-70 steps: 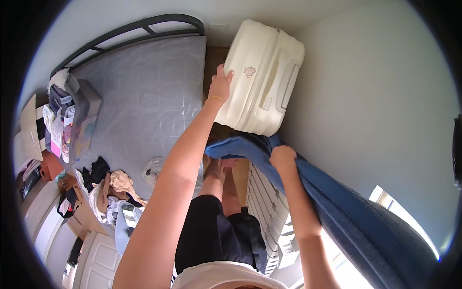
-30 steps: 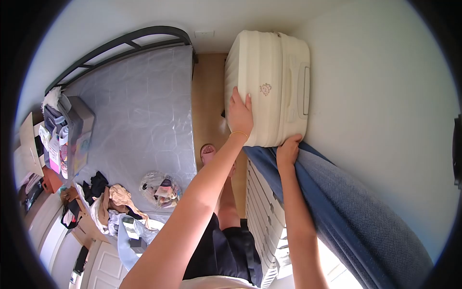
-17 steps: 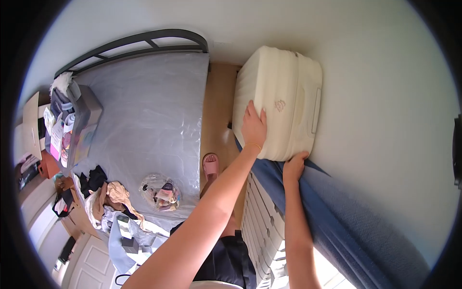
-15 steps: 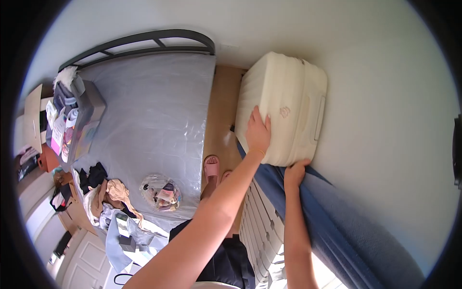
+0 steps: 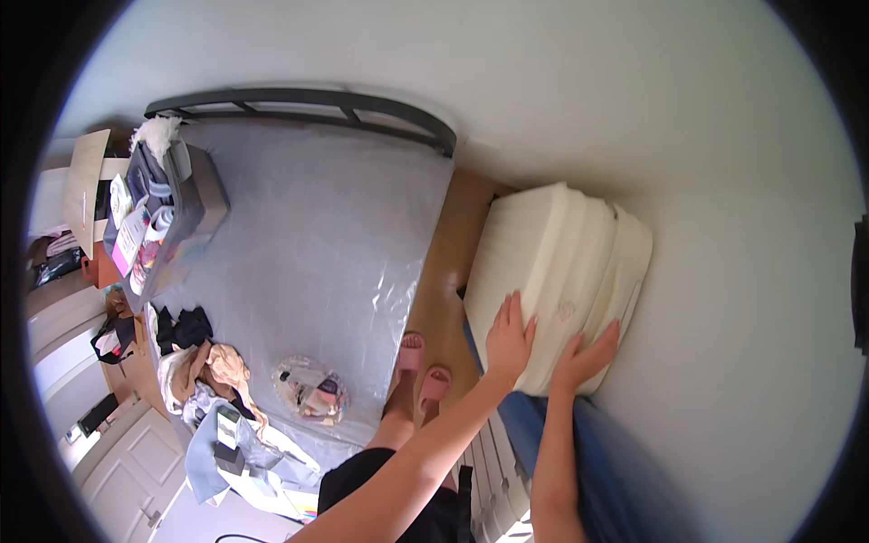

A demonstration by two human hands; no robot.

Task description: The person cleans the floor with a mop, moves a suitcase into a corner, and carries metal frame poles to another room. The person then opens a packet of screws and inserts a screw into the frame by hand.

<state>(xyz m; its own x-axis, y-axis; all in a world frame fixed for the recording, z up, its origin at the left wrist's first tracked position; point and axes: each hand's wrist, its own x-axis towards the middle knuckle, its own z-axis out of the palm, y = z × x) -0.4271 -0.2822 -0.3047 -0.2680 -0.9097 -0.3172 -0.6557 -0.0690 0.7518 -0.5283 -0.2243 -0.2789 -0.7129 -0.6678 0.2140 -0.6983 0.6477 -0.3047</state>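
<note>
A cream hard-shell suitcase (image 5: 557, 262) stands on the floor between the bed and the wall. My left hand (image 5: 510, 344) lies on its near edge with the fingers stretched out. Against the suitcase's near end, to the right, rests my right hand (image 5: 587, 357), fingers extended and thumb apart. Neither hand wraps round the suitcase; both touch its surface. Just below the right hand hangs a blue curtain (image 5: 593, 452), with a white radiator (image 5: 489, 466) beside it.
The bed (image 5: 317, 226) has a plastic-covered mattress and a dark headboard (image 5: 308, 100). On it are a grey storage bin (image 5: 199, 217), a clear bag of small items (image 5: 310, 391) and piled clothes (image 5: 204, 366). My feet in pink slippers (image 5: 435, 385) stand on the narrow floor strip.
My right hand has moved from the suitcase's lower corner up onto its near end. The left hand stays on the suitcase, slightly nearer its near end. The view has shifted.
</note>
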